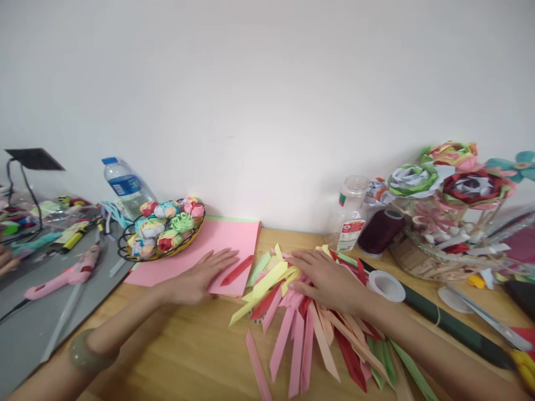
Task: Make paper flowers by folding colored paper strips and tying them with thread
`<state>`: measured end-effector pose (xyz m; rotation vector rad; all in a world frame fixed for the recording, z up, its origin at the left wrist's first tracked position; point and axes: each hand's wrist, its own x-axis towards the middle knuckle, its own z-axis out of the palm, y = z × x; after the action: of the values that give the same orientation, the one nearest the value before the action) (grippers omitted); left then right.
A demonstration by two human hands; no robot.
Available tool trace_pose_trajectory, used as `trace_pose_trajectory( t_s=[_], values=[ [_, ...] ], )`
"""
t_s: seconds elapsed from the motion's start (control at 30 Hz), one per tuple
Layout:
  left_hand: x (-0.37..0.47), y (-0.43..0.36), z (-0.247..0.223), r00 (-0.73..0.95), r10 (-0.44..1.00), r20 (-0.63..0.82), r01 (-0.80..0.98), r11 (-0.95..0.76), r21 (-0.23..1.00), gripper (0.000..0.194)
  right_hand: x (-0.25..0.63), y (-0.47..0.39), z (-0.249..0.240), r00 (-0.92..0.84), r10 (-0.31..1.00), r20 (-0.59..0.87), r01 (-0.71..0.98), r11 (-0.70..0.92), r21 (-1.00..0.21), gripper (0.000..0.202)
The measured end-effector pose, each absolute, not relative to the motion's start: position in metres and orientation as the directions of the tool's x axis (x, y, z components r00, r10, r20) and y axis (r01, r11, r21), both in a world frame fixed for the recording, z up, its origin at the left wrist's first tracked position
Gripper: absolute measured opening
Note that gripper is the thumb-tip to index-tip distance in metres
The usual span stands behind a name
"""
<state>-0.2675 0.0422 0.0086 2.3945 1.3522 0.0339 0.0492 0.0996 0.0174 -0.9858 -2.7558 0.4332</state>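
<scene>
The left hand (204, 275) is lying palm down with its fingers extended and close together; it is resting on a flat, rectangular pink paper sheet (234, 236) and is showing no grasp. The right hand (324, 278) is resting with its thumb wide of its fingers on a loose pile of folded, multicoloured paper strips (292, 340) (its palm is hiding whatever is lying beneath). A narrow, folded red paper strip (237, 270) is lying on the sheet, just right of the left fingertips; its long axis is running obliquely, from near left to far right. The left hand is lying nearer to this strip than the right. Below the right fingers, the pile's pink strips are pointing mostly toward the person. Beyond the left fingers, an oval, black-rimmed yellow basket (193, 238) is holding coloured paper rosettes (182, 223); beyond the right fingers, a clear, labelled jar (350, 214) is standing upright.
</scene>
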Motion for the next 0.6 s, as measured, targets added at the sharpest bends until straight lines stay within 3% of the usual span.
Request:
trace_pose_trajectory(
  t_s=[0.2,0.4,0.6],
  values=[
    [-0.245,0.035,0.012,0.553,0.815,-0.172,0.809,-0.475,0.347,0.095,0.050,0.093,0.022,-0.742,0.660,0.114,0.597,0.729,-0.336,0.044],
    [-0.192,0.028,0.013,0.608,0.790,-0.083,0.770,-0.562,0.302,0.079,0.056,0.092,0.020,-0.684,0.704,0.192,0.635,0.704,-0.318,0.038],
    [-0.152,0.035,0.005,0.580,0.808,-0.101,0.775,-0.509,0.374,0.085,0.072,0.093,0.012,-0.657,0.729,0.192,0.675,0.682,-0.280,0.038]
  ],
)
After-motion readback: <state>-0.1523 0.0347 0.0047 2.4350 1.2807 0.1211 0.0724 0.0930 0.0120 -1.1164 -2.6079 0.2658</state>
